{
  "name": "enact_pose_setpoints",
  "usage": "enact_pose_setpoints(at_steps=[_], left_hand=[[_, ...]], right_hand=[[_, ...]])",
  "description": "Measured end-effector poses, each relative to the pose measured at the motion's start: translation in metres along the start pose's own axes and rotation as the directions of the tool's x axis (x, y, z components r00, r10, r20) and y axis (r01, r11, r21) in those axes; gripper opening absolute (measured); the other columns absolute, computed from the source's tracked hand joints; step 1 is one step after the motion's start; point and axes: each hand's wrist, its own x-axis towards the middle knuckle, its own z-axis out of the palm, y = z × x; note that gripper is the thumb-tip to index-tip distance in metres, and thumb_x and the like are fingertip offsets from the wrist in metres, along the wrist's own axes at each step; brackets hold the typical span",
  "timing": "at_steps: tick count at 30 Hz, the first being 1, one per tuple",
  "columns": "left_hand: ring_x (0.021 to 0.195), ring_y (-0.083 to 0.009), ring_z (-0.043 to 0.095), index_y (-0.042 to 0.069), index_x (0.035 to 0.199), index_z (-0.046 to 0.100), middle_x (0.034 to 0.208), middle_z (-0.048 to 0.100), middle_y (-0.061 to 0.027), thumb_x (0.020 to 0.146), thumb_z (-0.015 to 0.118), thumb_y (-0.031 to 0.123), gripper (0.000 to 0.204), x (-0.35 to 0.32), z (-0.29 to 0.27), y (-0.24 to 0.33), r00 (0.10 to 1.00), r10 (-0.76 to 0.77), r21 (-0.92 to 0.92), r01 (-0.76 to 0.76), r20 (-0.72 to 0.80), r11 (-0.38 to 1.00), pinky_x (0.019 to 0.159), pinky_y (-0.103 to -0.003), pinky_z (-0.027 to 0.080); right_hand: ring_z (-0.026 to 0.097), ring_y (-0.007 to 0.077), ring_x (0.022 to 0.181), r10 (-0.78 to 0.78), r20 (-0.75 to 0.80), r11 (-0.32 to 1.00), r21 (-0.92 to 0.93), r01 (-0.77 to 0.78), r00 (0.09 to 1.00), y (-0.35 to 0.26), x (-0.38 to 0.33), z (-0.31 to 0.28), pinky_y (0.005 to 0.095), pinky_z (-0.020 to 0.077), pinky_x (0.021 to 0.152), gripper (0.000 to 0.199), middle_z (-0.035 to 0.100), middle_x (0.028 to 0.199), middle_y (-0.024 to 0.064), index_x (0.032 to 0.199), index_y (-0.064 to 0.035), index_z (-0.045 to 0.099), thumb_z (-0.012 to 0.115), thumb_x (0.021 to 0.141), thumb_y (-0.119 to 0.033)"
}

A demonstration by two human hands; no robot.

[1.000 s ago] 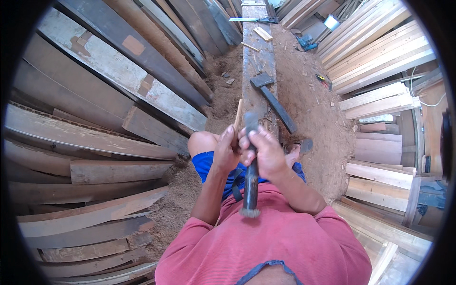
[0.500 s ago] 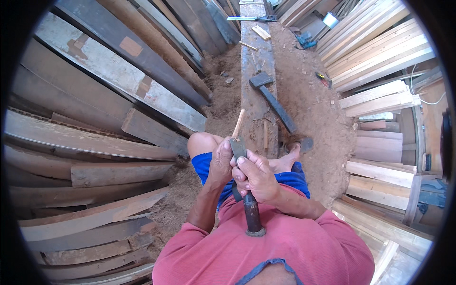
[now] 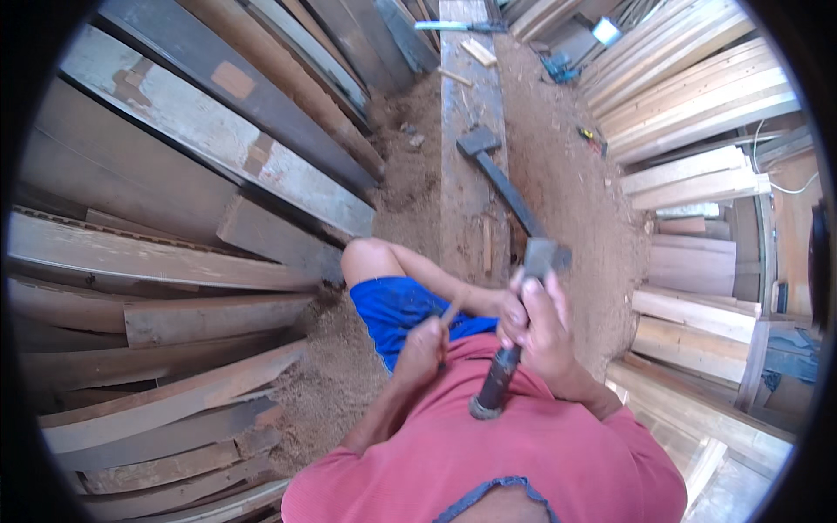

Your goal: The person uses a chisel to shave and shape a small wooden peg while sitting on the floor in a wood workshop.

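My right hand point(image 3: 539, 322) is wrapped around a wide-bladed chisel point(image 3: 497, 376). Its dark round handle, capped by a metal ring, points at my chest, and its flat grey blade sticks out beyond my fingers. To the left, my left hand point(image 3: 422, 347) is closed on a thin wooden stick point(image 3: 455, 307), blurred and tilted up over the blue shorts. Stick and chisel are apart. Ahead of my hands a dark mallet point(image 3: 479, 142) lies on a long worn plank point(image 3: 466, 187), its handle slanting toward the blade.
A handsaw point(image 3: 460, 26), a small wood block point(image 3: 478, 52) and a thin strip point(image 3: 456, 78) lie farther along the plank. Boards point(image 3: 218, 139) lean along the left; stacked pale lumber point(image 3: 697, 96) lines the right. A screwdriver point(image 3: 593, 139) and a teal power tool point(image 3: 560, 69) rest on the sawdust-covered ground.
My hands have separated. The chisel has moved right and its blade has turned to show its flat side; the stick has come back toward my body in my left hand.
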Motion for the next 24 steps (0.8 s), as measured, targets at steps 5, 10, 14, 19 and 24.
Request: enact_pose_setpoints(at_steps=[5,10,14,19,24], left_hand=[[0.051,-0.0077,0.04,0.007,0.087,0.052,0.061,0.046,0.0004,0.103,0.036,0.038,0.039,0.069,-0.002,0.04,0.997,-0.02,-0.608,-0.029,-0.074,0.794,0.049,-0.023,0.033],[0.053,-0.007,0.041,0.006,0.091,0.053,0.064,0.046,0.0016,0.103,0.037,0.037,0.037,0.113,-0.01,0.064,0.998,0.031,-0.657,-0.062,-0.059,0.751,0.049,-0.023,0.034],[0.057,-0.0035,0.043,0.009,0.09,0.053,0.067,0.047,0.0038,0.104,0.04,0.035,0.032,0.121,-0.012,0.068,0.995,0.057,-0.535,-0.089,-0.076,0.84,0.05,-0.021,0.034],[0.06,-0.0014,0.041,0.009,0.088,0.052,0.069,0.047,0.0058,0.105,0.04,0.031,0.03,0.094,-0.016,0.069,0.976,0.173,-0.231,-0.201,-0.135,0.952,0.051,-0.02,0.033],[0.058,-0.0055,0.04,0.007,0.081,0.052,0.067,0.046,0.0039,0.104,0.039,0.03,0.035,0.065,-0.005,0.075,0.954,0.278,0.084,-0.27,-0.111,0.959,0.051,-0.023,0.033]], right_hand=[[0.044,0.0067,0.053,0.276,0.073,0.96,0.033,-0.279,0.958,0.031,0.036,0.001,0.0258,0.0437,0.05,0.019,0.049,0.073,0.0007,0.111,-0.0068,0.048,0.045,0.102,-0.023],[0.042,0.0061,0.052,0.244,0.158,0.923,0.266,-0.279,0.957,0.029,0.062,0.013,0.0256,0.0436,0.05,0.015,0.046,0.071,-0.0024,0.106,-0.0074,0.05,0.046,0.1,-0.021],[0.04,0.0054,0.05,0.419,0.227,0.867,0.189,-0.462,0.879,0.032,0.044,0.038,0.0253,0.0432,0.05,0.014,0.041,0.068,-0.0032,0.102,-0.0087,0.05,0.046,0.1,-0.022],[0.037,0.0057,0.046,0.399,0.231,0.89,0.135,-0.436,0.887,0.045,0.027,0.038,0.0255,0.0421,0.047,0.016,0.038,0.066,-0.0029,0.101,-0.0089,0.049,0.045,0.101,-0.024],[0.037,0.0064,0.045,0.263,0.154,0.946,0.155,-0.286,0.952,0.022,0.019,0.031,0.025,0.0406,0.046,0.016,0.038,0.064,-0.002,0.101,-0.008,0.046,0.043,0.102,-0.024]])
